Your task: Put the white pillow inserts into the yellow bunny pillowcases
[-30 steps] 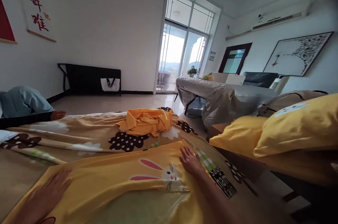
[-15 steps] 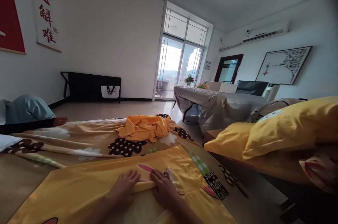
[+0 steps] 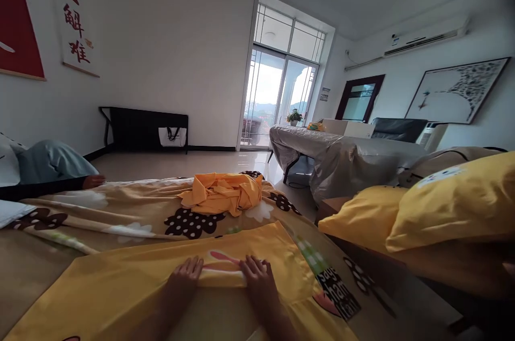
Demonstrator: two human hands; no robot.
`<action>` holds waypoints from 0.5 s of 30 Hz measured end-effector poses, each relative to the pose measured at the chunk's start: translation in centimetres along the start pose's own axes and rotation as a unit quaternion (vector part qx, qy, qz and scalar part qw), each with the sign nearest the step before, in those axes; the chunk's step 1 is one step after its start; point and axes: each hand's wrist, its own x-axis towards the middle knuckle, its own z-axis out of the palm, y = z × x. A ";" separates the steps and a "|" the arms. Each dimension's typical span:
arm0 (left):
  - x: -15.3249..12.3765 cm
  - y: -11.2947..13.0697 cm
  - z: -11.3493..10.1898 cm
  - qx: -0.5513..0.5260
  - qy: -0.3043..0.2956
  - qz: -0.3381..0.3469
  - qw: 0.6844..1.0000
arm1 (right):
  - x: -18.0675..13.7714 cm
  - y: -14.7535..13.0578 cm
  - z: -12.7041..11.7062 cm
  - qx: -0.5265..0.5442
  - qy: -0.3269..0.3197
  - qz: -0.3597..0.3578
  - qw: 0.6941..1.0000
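Observation:
A yellow bedding cloth (image 3: 120, 271) with a pink-eared rabbit print lies spread in front of me on a brown flowered bedsheet (image 3: 140, 217). A folded edge runs across it, with paler fabric on the near side. My left hand (image 3: 183, 279) has its fingers bent over the fold, left of the pink ears. Just right of those ears, my right hand (image 3: 257, 274) grips the same fold. The thumbs are mostly hidden. Beyond the cloth sits a crumpled orange cloth (image 3: 225, 193).
Yellow pillows (image 3: 454, 207) are piled at the right. A table under a plastic cover (image 3: 346, 153) stands behind them. At the left edge, a person's blue-clad leg (image 3: 56, 161) shows beside the bed. A black folded frame (image 3: 140, 129) with a white bag (image 3: 173, 136) leans on the wall.
My hands have moved apart along the fold, the left going left and the right going right. More of the pink ears shows between them. The view has turned slightly left.

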 end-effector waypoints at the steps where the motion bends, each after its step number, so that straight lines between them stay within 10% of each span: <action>1: 0.0 -0.2 0.0 -0.003 0.003 -0.007 1.000 | -0.1 0.1 0.0 0.006 -0.008 -0.005 1.000; 15: -1.3 -0.4 0.0 -0.111 -0.011 0.154 0.982 | -0.6 -0.7 -2.4 0.007 -0.138 -0.027 0.990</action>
